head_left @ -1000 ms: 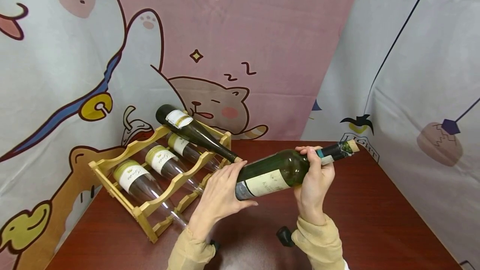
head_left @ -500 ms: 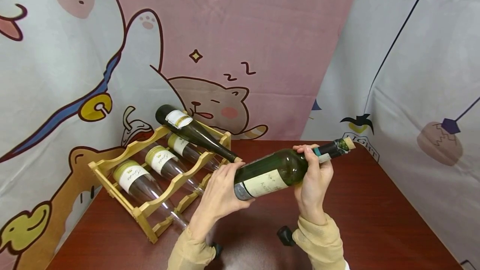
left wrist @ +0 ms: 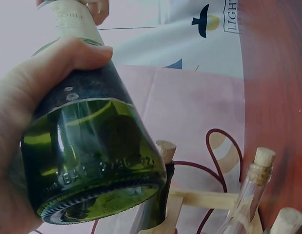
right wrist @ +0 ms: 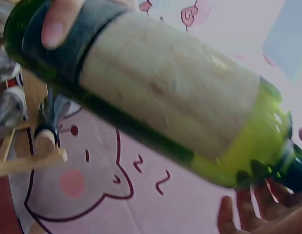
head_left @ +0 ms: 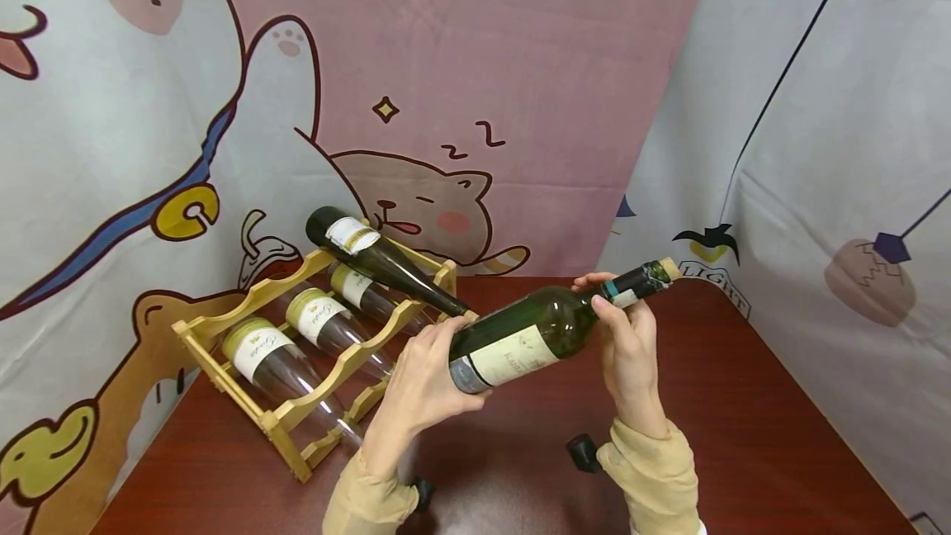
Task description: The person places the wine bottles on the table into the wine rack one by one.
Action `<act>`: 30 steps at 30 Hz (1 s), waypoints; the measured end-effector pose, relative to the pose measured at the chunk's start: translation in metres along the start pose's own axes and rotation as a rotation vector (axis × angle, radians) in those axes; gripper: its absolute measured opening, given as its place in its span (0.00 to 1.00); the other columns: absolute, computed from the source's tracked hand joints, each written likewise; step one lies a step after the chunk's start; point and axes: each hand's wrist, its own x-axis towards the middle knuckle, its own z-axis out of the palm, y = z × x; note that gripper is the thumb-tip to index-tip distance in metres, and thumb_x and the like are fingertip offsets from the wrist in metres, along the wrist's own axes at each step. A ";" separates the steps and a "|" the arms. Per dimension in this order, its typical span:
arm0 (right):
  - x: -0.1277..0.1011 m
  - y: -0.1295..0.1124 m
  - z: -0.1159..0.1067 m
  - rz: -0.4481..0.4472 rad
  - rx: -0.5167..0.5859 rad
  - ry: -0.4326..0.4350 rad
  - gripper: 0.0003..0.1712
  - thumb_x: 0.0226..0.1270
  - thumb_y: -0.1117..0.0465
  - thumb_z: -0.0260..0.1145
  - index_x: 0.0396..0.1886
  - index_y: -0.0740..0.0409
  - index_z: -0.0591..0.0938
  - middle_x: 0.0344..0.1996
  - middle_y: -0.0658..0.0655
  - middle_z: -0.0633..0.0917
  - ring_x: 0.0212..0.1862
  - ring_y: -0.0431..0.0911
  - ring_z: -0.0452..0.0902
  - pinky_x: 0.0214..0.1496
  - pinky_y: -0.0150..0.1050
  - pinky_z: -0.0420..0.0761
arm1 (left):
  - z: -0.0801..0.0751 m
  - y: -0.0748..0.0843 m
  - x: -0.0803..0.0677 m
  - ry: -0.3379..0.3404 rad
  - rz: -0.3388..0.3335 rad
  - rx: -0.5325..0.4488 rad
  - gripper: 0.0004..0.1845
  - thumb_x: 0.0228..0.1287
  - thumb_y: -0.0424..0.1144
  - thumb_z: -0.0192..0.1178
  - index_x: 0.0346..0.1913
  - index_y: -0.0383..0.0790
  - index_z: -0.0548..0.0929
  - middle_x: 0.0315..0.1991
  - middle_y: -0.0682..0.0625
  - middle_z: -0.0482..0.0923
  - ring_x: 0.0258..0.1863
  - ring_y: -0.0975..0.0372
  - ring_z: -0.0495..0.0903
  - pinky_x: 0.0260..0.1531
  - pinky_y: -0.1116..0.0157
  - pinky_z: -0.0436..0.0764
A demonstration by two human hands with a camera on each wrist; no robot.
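A green wine bottle (head_left: 557, 316) with a cream label and a corked neck is held tilted above the table, neck up to the right. My left hand (head_left: 419, 374) grips its base, the thumb lying across the dark lower label in the left wrist view. Around the neck is my right hand (head_left: 631, 362), thumb and fingers on opposite sides. The right wrist view shows those fingers (right wrist: 246, 207) spread and relaxed, some at the bottle's shoulder and one apart from the glass.
To the left stands a wooden wine rack (head_left: 286, 440). Its upper tier bears a dark green bottle (head_left: 394, 264); several clear bottles (head_left: 256, 345) with white labels lie below. A reddish-brown table (head_left: 765, 436) ends at a printed cloth backdrop (head_left: 550, 106).
The bottle has shifted left and slightly up with my left hand. My right forearm has moved a little right, and the right thumb now lies lower beside the neck, its hold looser.
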 end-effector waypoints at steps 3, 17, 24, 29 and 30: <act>0.002 -0.003 -0.008 0.056 -0.089 -0.044 0.16 0.64 0.72 0.50 0.49 0.59 0.76 0.43 0.50 0.83 0.49 0.41 0.78 0.55 0.31 0.73 | -0.003 -0.001 0.000 0.005 -0.012 0.025 0.50 0.15 0.47 0.81 0.55 0.44 0.74 0.46 0.49 0.83 0.42 0.58 0.83 0.40 0.62 0.81; 0.011 -0.012 -0.050 -0.060 -0.730 -0.024 0.38 0.50 0.80 0.60 0.64 0.61 0.65 0.51 0.45 0.75 0.45 0.32 0.73 0.46 0.21 0.72 | -0.012 -0.009 -0.002 -0.013 -0.054 0.157 0.48 0.13 0.49 0.80 0.52 0.43 0.76 0.37 0.46 0.84 0.36 0.56 0.82 0.35 0.58 0.80; 0.016 -0.001 -0.055 -0.417 -1.256 0.003 0.43 0.36 0.72 0.71 0.60 0.64 0.71 0.54 0.64 0.75 0.51 0.56 0.69 0.52 0.47 0.68 | -0.014 -0.008 -0.003 -0.025 -0.056 0.204 0.48 0.13 0.49 0.80 0.53 0.44 0.76 0.41 0.47 0.84 0.41 0.56 0.81 0.39 0.55 0.78; 0.018 0.005 -0.054 -0.594 -1.389 0.001 0.42 0.31 0.70 0.74 0.56 0.63 0.76 0.51 0.65 0.78 0.50 0.63 0.69 0.51 0.57 0.67 | -0.017 -0.007 -0.003 -0.029 -0.046 0.272 0.49 0.13 0.48 0.80 0.54 0.44 0.76 0.44 0.48 0.84 0.42 0.56 0.81 0.41 0.54 0.77; 0.018 0.006 -0.054 -0.623 -1.414 -0.016 0.41 0.30 0.69 0.75 0.55 0.63 0.77 0.49 0.64 0.79 0.50 0.63 0.69 0.51 0.58 0.67 | -0.017 -0.007 -0.003 -0.031 -0.044 0.283 0.49 0.13 0.47 0.80 0.54 0.44 0.76 0.44 0.48 0.84 0.42 0.56 0.81 0.41 0.53 0.77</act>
